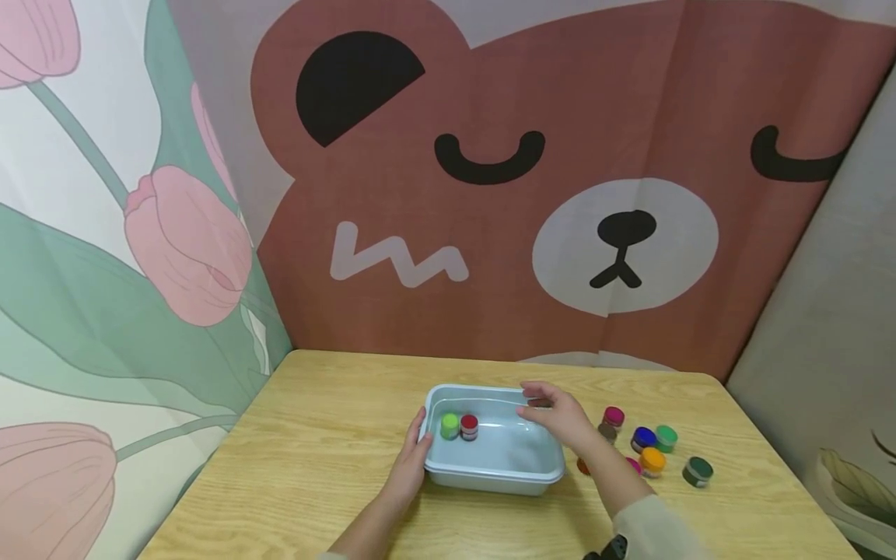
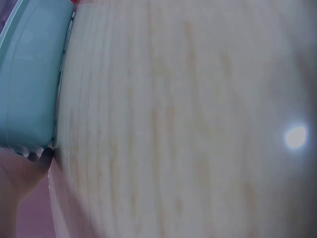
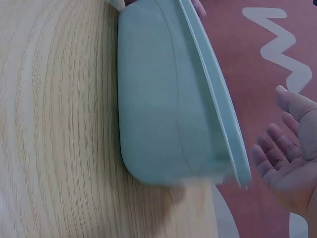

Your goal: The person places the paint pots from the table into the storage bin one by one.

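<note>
A light blue plastic bin (image 1: 493, 484) stands on the table. Inside it, towards its left end, are two small jars side by side, one with a lime green lid (image 1: 449, 421) and one with a red lid (image 1: 469, 421). My left hand (image 1: 408, 464) grips the bin's left end, thumb at the rim and fingers along the outer wall; the left wrist view catches only part of this hand (image 2: 25, 171). Over the bin's back right corner hovers my right hand (image 1: 560, 416). Its fingers are loosely bent with nothing between them, as the right wrist view (image 3: 292, 153) also shows.
On the wooden table (image 1: 315, 451), right of the bin, several more small jars stand loosely grouped, among them an orange one (image 1: 652, 460), a blue one (image 1: 643, 438) and a dark green one (image 1: 698, 471). My right forearm partly covers some. A bear-print cloth (image 1: 490, 311) hangs behind the table.
</note>
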Tool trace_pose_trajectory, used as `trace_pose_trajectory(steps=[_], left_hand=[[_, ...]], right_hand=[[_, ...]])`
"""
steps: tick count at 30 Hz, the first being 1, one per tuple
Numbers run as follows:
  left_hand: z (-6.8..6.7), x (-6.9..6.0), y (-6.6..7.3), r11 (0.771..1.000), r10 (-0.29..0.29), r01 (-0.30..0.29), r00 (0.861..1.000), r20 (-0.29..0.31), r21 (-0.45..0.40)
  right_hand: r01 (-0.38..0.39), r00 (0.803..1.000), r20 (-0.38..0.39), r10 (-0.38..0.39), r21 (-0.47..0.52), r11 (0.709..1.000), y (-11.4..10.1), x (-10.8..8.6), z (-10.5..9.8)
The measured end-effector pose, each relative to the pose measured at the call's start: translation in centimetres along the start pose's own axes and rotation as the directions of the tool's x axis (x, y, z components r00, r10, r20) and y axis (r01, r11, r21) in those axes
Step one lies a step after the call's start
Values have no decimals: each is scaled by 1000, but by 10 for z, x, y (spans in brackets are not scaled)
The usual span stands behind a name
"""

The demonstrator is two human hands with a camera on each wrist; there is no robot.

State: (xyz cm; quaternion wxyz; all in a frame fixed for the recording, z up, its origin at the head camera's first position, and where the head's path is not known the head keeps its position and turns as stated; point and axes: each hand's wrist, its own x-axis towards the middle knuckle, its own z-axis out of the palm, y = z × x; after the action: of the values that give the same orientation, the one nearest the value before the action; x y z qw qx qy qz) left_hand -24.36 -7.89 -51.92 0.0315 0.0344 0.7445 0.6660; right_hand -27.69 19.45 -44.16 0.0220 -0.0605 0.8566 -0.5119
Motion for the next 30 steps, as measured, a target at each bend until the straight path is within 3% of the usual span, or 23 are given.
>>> trace_pose_trajectory(steps=[20, 26, 30], left_hand=[[1, 3, -5, 1000, 3, -3, 1000, 20, -1], [1, 2, -4, 1000, -9, 9, 1000, 9, 7], [1, 1, -2, 1000, 0, 0, 1000, -2, 13]], right_hand=[[-49, 989, -142, 42, -49, 998, 27, -45, -81], [-106, 976, -204, 78, -132, 986, 45, -64, -110], [-167, 964, -231, 136, -124, 978, 59, -73, -125]])
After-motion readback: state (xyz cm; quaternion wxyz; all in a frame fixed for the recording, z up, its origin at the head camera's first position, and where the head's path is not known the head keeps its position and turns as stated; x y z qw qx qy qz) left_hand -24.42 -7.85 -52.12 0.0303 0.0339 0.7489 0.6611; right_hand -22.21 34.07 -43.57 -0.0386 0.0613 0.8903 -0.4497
